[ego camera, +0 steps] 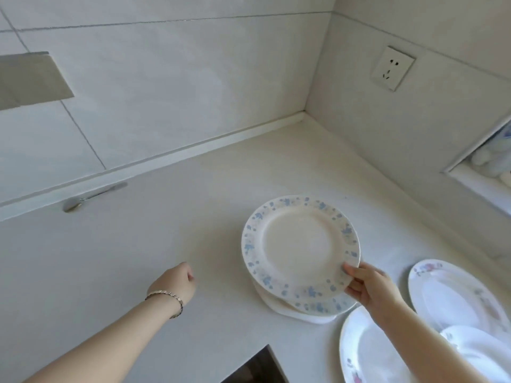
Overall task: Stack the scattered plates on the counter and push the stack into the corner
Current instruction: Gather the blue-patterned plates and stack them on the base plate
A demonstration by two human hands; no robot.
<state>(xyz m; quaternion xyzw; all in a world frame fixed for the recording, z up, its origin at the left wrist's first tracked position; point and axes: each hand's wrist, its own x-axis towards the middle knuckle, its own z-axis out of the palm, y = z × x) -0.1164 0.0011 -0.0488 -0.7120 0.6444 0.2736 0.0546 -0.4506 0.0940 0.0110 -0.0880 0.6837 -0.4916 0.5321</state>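
A white plate with blue flowers on its rim (300, 244) is tilted over a small stack of plates (309, 312) on the white counter (166, 244). My right hand (370, 288) grips this top plate at its near right rim. My left hand (177, 283) rests on the counter to the left of the stack, fingers curled, holding nothing. Three more white plates with pink flowers lie at the right: one at the far right (456, 294), one at the bottom (367, 355) and a smaller one (475, 352), partly hidden by my right forearm.
The counter's corner (304, 117) lies beyond the stack, between two tiled walls. A wall socket (392, 68) is on the right wall. A metal spoon (91, 196) lies by the back wall at left. A dark cut-out (257, 366) opens at the counter's near edge.
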